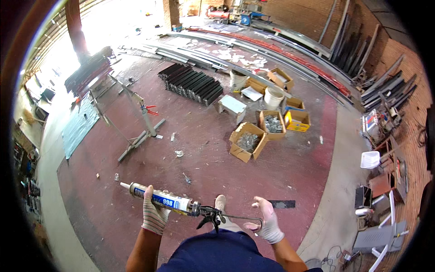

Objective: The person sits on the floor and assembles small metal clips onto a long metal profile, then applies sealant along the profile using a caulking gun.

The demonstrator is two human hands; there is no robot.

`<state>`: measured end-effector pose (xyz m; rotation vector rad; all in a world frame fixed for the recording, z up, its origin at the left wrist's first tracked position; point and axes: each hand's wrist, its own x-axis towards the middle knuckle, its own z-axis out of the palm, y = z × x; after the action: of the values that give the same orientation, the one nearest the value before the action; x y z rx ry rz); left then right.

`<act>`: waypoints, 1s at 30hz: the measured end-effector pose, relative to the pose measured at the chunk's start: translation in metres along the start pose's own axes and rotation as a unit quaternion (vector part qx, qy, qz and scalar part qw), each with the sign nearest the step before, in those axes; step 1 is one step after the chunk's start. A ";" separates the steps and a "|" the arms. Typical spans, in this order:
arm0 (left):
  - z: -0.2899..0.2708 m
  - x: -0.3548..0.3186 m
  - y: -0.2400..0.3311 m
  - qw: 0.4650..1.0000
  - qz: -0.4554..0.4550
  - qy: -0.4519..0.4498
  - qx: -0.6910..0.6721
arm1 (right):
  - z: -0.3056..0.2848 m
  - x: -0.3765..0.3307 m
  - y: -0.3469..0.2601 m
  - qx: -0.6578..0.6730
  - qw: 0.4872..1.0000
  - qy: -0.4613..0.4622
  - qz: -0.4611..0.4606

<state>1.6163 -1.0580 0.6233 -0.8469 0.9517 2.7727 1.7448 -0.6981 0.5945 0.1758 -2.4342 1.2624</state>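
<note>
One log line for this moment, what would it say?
left hand: grips sealant tube in caulking gun | right hand: open at rod end | floor: cardboard boxes

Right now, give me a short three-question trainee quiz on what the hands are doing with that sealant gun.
1. True or false: the left hand grips the sealant tube around its middle.
2. What does the right hand touch? A) the trigger B) the hooked end of the push rod C) the nozzle
3. Fill in: the open cardboard boxes on the red floor lie ahead and to the person's ____.

Key:
1. True; the gloved hand wraps the tube, nozzle pointing left.
2. B; the fingers are spread at the rod's end, while the trigger hangs free.
3. Right.
</note>
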 end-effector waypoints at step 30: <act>0.505 0.675 0.126 0.989 -0.113 -0.044 0.090 | 0.096 0.720 0.236 0.242 0.934 -0.079 0.249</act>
<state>0.7757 -0.9218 0.6616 -0.7466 1.0036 2.4685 0.9907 -0.5883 0.6517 -0.2367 -2.3253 2.1384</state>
